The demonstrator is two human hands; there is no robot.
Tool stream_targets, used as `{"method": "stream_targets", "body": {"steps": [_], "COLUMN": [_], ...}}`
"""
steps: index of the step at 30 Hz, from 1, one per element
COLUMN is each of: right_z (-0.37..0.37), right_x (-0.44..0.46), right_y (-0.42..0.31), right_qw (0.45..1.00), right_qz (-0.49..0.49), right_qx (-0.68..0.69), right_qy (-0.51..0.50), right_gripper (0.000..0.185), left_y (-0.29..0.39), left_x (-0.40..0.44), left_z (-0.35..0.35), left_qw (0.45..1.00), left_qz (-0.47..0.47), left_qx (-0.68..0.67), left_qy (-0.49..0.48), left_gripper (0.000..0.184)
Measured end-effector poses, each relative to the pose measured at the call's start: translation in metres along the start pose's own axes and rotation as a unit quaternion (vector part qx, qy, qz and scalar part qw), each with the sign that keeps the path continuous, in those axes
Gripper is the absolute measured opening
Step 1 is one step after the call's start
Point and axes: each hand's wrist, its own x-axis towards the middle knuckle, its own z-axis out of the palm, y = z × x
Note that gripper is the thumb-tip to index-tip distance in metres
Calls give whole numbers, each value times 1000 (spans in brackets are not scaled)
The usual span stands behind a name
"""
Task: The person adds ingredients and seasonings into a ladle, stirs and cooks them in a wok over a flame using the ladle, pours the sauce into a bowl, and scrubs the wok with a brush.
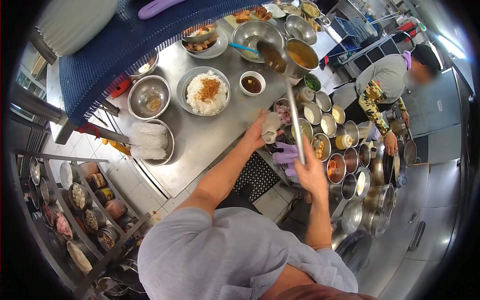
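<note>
My right hand [311,172] is wrapped round the long handle of a ladle [272,56]. The ladle's dark bowl is over the counter, between a large steel bowl [245,35] and a pot of orange-brown liquid [316,64]. In my left hand [256,132] is a bunched, pale grey cloth [270,126], close to the counter's front edge. A small white bowl of dark brown sauce [251,91] stands beyond it. Farther left is a plate of white rice [200,105] topped with brown crumbs.
A steel bowl [134,95] and a bowl of white noodles [150,140] stand on the left of the steel counter [200,145]. Several ingredient containers [327,124] crowd the right side. Another person [375,82] works at the far right. Shelves [90,220] hold food at lower left.
</note>
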Motion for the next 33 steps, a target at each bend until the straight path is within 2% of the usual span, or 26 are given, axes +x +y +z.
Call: {"method": "stream_targets", "body": {"steps": [1, 2, 4, 5, 7, 12, 14, 16, 17, 18, 19, 23, 28, 30, 32, 33], "right_z": [12, 29, 30, 32, 36, 14, 11, 13, 25, 34, 29, 32, 12, 12, 20, 36], "right_x": [3, 8, 17, 22, 13, 5, -3, -5, -3, -2, 5, 14, 5, -1, -1, 2], "right_y": [2, 8, 11, 15, 20, -4, -1, 4, 16, 24, -3, 5, -15, -9, -6, 10], "right_qw": [993, 990, 974, 976, 985, 982, 995, 996, 1000, 998, 985, 982, 981, 993, 994, 997], "right_qz": [99, 98, 181, 172, 137, 159, 80, 80, 20, -40, 138, 146, 163, 105, 102, 80], "right_qx": [13, -18, 33, 31, 37, 47, 60, 39, 1, -37, -4, 64, 52, 47, 47, 7], "right_qy": [-57, -97, -129, -129, -99, -89, -17, -15, 7, 30, -100, -99, -89, -15, -9, -21], "right_gripper": [69, 69, 68, 68, 67, 67, 71, 72, 71, 71, 68, 68, 68, 69, 69, 69], "left_y": [-1, 0, -2, 3, -2, -5, -5, -5, -2, -10, -10, -3, 1, 2, -1, -4], "left_x": [7, 12, 14, 17, 10, 9, 9, 11, 2, 18, 21, 14, 8, 1, 7, 22], "left_z": [15, 39, 36, 38, 37, 16, 1, -8, 18, 15, 24, 36, 20, 12, 17, 20], "left_qw": [999, 999, 997, 997, 999, 999, 999, 1000, 1000, 998, 999, 999, 999, 1000, 1000, 998], "left_qz": [2, -30, -12, -4, -21, 0, -2, -15, -15, 0, -2, -24, 8, 5, 19, -18], "left_qx": [-18, 25, -7, -5, 14, -11, -26, -19, -24, -24, -17, 10, -12, -8, -6, 3], "left_qy": [-40, -19, -73, -77, -25, -39, -32, 12, 8, -61, -51, -25, -48, -5, -1, -55], "left_gripper": [49, 50, 51, 51, 50, 52, 53, 52, 47, 47, 48, 51, 52, 53, 53, 53]}}
